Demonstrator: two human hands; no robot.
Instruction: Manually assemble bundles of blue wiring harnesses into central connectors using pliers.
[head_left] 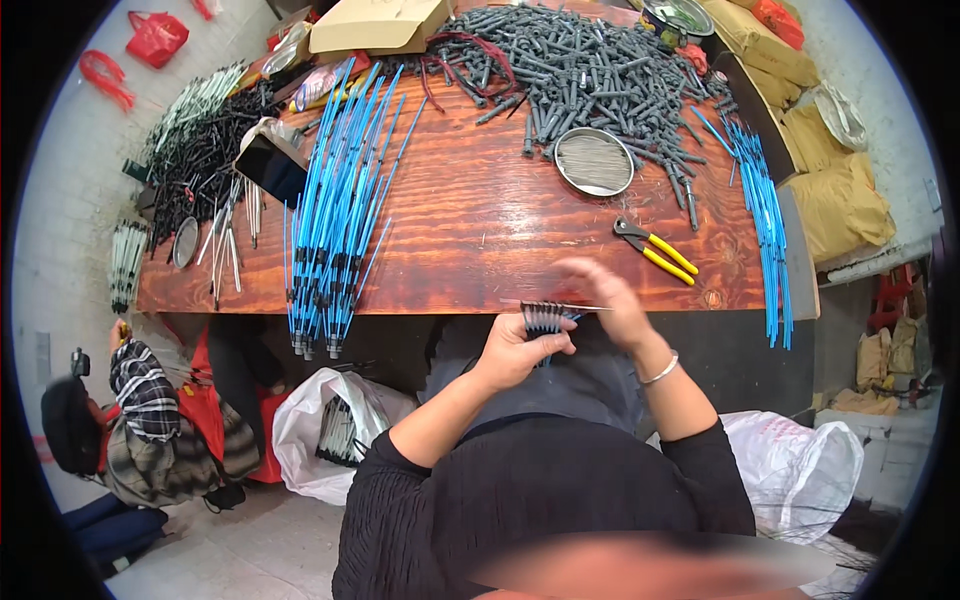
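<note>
Left hand (pixel 515 350): it is closing its fingers around a small bundle of grey plastic pieces (pixel 543 318) on blue rods, gripping from below, just off the near edge of the worktop (pixel 480 220).
Right hand (pixel 610 300): it is hovering just right of the bundle, motion-blurred, fingers curled; it seems to be pinching a thin metal wire (pixel 570 306), though the blur is hiding the grip itself.
Wire axis: the wire is lying roughly level, running left from the right hand across the top of the bundle, crosswise to the upright grey pieces.
Nearer hand: the left is holding the bundle; the right is sitting beside it, touching only through the wire.
Bracelet (pixel 660 370): a silver band is circling the right wrist.
Pliers (pixel 655 250): yellow-handled, they are lying on the worktop just beyond the right hand.
Round tin (pixel 594 162): a shallow dish of thin wires is sitting further back.
Grey heap (pixel 590 70): loose grey pieces are piling at the far side.
Blue rods (pixel 340 200): a long sheaf is lying to the left, pointing away; another sheaf (pixel 765 220) is lying at the right edge.
Another person (pixel 140 420): crouching on the floor at lower left, well apart.
</note>
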